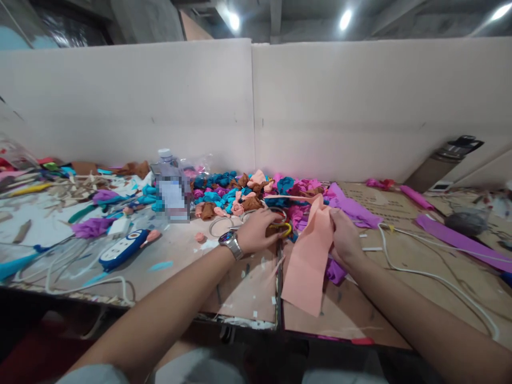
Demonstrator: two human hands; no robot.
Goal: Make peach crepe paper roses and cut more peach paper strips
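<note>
My right hand (344, 237) pinches the upper end of a peach crepe paper strip (308, 261), which hangs down over the table seam. A thin twisted end of the same paper stretches left from the pinch. My left hand (260, 232), with a watch on its wrist, is closed around scissors with a yellow loop handle (285, 230); their blades are hidden. Just beyond the left hand lies a heap of crumpled crepe paper flowers (236, 194) in teal, peach, brown and pink. A coil of wire (220, 226) rests beside that wrist.
A bottle (165, 154) stands left of the heap. A blue power strip (123, 250) with white cables lies at left. Purple crepe paper (354, 208), a white cable (400, 264) and a leaning dark tumbler (438, 162) are at right. A white partition (160, 101) closes the back.
</note>
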